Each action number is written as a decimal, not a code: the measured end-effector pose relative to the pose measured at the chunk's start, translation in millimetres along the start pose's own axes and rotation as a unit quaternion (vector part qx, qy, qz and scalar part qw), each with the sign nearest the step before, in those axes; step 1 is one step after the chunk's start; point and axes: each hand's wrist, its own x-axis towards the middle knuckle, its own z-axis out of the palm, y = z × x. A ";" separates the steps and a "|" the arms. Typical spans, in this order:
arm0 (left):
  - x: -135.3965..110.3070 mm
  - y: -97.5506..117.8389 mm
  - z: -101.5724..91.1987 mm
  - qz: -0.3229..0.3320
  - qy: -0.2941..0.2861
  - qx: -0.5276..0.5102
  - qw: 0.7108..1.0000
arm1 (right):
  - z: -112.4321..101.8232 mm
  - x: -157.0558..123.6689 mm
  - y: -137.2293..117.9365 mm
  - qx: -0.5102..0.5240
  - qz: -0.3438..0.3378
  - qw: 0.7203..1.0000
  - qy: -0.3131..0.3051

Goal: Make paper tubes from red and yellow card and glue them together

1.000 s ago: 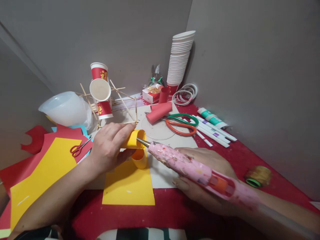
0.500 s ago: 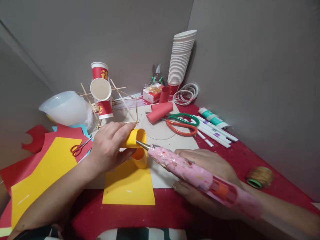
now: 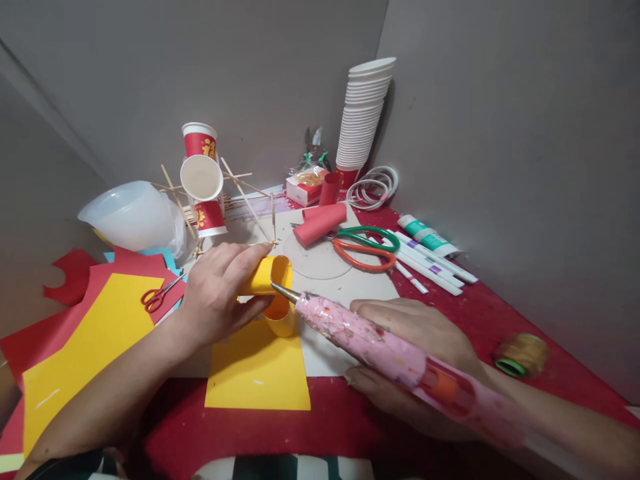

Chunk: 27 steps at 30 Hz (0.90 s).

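Note:
My left hand (image 3: 215,287) is closed around a rolled yellow paper tube (image 3: 263,275), its open end turned to the right. Just below it a second yellow paper tube (image 3: 281,319) shows its open mouth, above a flat yellow sheet (image 3: 257,373). My right hand (image 3: 420,333) grips a pink hot glue gun (image 3: 365,333), stained with residue. The gun's metal nozzle meets the near edge of the held tube's opening. Any glue at that spot is too small to make out.
Behind lie red paper tubes (image 3: 320,227), large scissors (image 3: 365,257) and tall stacked paper cups (image 3: 363,113). White glue sticks (image 3: 430,267) and a thread spool (image 3: 520,355) are to the right. At left are coloured sheets (image 3: 95,340), small red scissors (image 3: 155,299) and a stick-and-cup frame (image 3: 203,180).
The glue gun's nozzle has shifted very slightly left along the tube's edge. Both hands keep their holds, and the surrounding things look the same.

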 end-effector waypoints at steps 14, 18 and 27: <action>-0.2 0.4 -1.5 -0.017 -0.016 -0.013 1.000 | 8.8 0.5 2.5 -0.015 -0.009 0.999 0.029; 0.9 1.6 -3.1 -0.032 -0.022 -0.024 0.999 | 5.2 3.1 0.7 -0.022 -0.017 0.999 0.027; -0.8 0.9 -2.7 -0.042 -0.016 -0.047 0.998 | 10.2 6.6 -1.7 -0.089 -0.023 0.993 0.067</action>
